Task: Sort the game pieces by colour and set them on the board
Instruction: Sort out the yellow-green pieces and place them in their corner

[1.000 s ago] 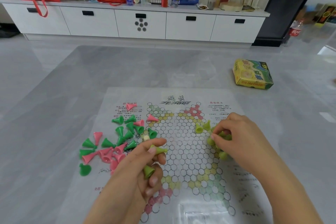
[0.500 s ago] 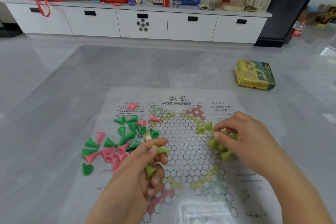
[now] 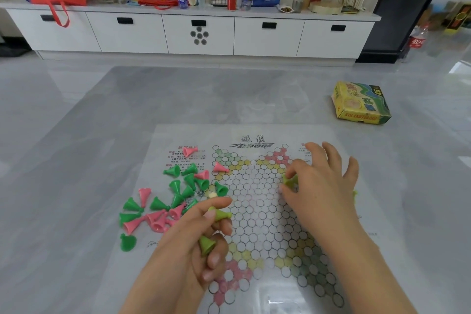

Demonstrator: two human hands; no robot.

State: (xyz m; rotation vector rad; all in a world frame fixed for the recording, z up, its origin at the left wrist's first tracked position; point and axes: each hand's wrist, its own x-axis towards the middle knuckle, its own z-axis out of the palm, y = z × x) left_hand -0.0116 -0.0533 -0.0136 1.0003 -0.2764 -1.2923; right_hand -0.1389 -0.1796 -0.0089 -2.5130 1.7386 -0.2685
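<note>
The left hand (image 3: 193, 239) is curling its fingers around two small yellow-green plastic cone pieces: one (image 3: 220, 214) is pinched between thumb and forefinger, the other (image 3: 206, 245) is tucked lower, against the middle fingers. The right hand (image 3: 321, 186) is lying over the right side of the thin printed paper board with hexagon cells (image 3: 257, 211), its outer fingers spread, its thumb and forefinger pinching another yellow-green cone (image 3: 290, 182). Any pieces under this palm are hidden.

These cones are looking light, stiff and smooth, so I am judging they will tip and roll easily. The best hold is probably a pinch at the narrow stem, with the wide base going down on a cell. The board is only a sheet, so a dragging hand could shift it.

The loose dark green cones (image 3: 183, 186) and pink cones (image 3: 158, 222) are lying mixed on the board's left margin and partly on the grey glossy worktop (image 3: 76, 160), most of them on their sides. The middle cells are free of pieces, giving room for the hands. The yellow and green cardboard box (image 3: 362, 103) is resting well apart, far right, and the worktop edges are distant from the pieces.
</note>
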